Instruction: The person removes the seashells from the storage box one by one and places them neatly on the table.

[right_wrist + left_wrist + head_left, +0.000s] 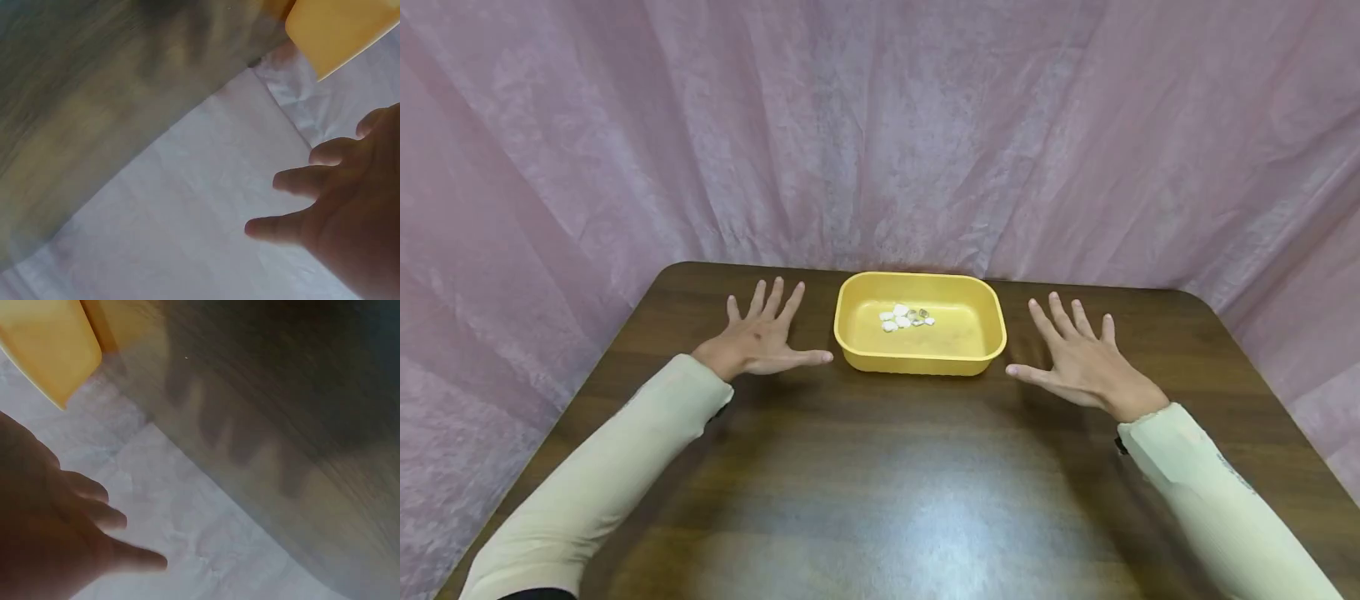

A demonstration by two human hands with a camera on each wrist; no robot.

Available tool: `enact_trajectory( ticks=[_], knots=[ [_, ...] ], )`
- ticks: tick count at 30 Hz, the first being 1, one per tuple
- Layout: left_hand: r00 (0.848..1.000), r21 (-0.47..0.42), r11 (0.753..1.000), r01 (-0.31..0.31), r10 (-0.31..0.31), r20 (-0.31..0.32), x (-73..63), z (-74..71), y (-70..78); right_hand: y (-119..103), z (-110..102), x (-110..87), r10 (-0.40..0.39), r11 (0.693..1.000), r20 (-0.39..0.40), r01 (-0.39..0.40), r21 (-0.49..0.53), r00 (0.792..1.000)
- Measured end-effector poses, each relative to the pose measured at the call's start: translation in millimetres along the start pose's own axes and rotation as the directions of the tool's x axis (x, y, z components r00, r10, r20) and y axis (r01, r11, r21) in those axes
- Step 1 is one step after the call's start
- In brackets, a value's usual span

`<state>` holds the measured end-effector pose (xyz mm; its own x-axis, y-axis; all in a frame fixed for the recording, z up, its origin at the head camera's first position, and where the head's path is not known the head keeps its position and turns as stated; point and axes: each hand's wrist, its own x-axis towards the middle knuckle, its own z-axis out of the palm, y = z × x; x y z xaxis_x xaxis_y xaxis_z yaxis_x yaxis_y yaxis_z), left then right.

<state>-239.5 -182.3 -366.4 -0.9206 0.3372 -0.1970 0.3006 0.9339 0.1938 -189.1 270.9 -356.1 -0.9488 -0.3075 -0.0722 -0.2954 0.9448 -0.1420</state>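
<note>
A yellow rectangular tub stands near the table's far edge, between the two hands. Several small white, rounded pieces and a few greyish, shiny ones lie in a loose cluster on its floor; their kind is too small to tell. To the tub's left, my left hand is spread above the table, fingers straight, holding nothing. My right hand is spread likewise on the other side, thumb toward the tub and apart from it. Both wrist views show the tub's outer wall but not its contents.
The dark brown wooden table has rounded far corners. Right behind its far edge hangs a pink curtain, which also runs down both sides. Light sleeves cover both forearms.
</note>
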Motion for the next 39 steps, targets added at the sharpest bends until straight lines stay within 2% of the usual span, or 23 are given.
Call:
enact_trajectory(
  ticks=[5, 8, 12, 17, 23, 27, 30, 33, 37, 39],
  knots=[
    [0.998, -0.098, 0.994, -0.041, 0.045, 0.039, 9.6, -0.4, 2.5, -3.7, -2.1, 11.7, -0.032, 0.996, 0.012, 0.031, 0.078, 0.999],
    [0.994, -0.178, 0.981, -0.074, 0.086, 0.064, 16.6, 0.3, 5.9, -5.5, -4.7, 20.8, -0.058, 0.991, 0.009, 0.057, 0.118, 0.998],
    [0.985, -0.299, 0.946, -0.122, 0.153, 0.080, 25.9, 2.3, 10.5, -9.1, -5.9, 34.2, -0.104, 0.978, -0.020, 0.105, 0.178, 0.994],
    [0.972, -0.420, 0.893, -0.162, 0.217, 0.087, 36.9, 6.4, 14.3, -15.7, -0.1, 49.0, -0.154, 0.946, -0.060, 0.165, 0.278, 0.986],
    [0.966, -0.480, 0.858, -0.185, 0.249, 0.073, 43.5, 11.0, 15.4, -26.9, 6.4, 62.7, -0.160, 0.919, -0.086, 0.180, 0.352, 0.983],
    [0.960, -0.507, 0.836, -0.208, 0.274, 0.060, 47.5, 12.5, 16.9, -33.4, 5.9, 72.2, -0.167, 0.904, -0.073, 0.182, 0.388, 0.983],
    [0.957, -0.513, 0.832, -0.212, 0.284, 0.066, 50.2, 12.6, 18.7, -38.4, 5.2, 79.4, -0.177, 0.899, -0.045, 0.180, 0.399, 0.983],
    [0.959, -0.508, 0.840, -0.191, 0.269, 0.085, 51.7, 11.2, 20.5, -44.2, 3.9, 86.8, -0.194, 0.895, -0.021, 0.186, 0.405, 0.981],
    [0.964, -0.493, 0.856, -0.158, 0.241, 0.108, 51.9, 8.3, 20.6, -51.9, 2.5, 96.3, -0.207, 0.877, 0.015, 0.179, 0.446, 0.978],
    [0.964, -0.503, 0.850, -0.156, 0.242, 0.110, 52.0, 7.9, 19.4, -55.2, 2.7, 100.9, -0.211, 0.864, 0.030, 0.172, 0.473, 0.977]
  ],
)
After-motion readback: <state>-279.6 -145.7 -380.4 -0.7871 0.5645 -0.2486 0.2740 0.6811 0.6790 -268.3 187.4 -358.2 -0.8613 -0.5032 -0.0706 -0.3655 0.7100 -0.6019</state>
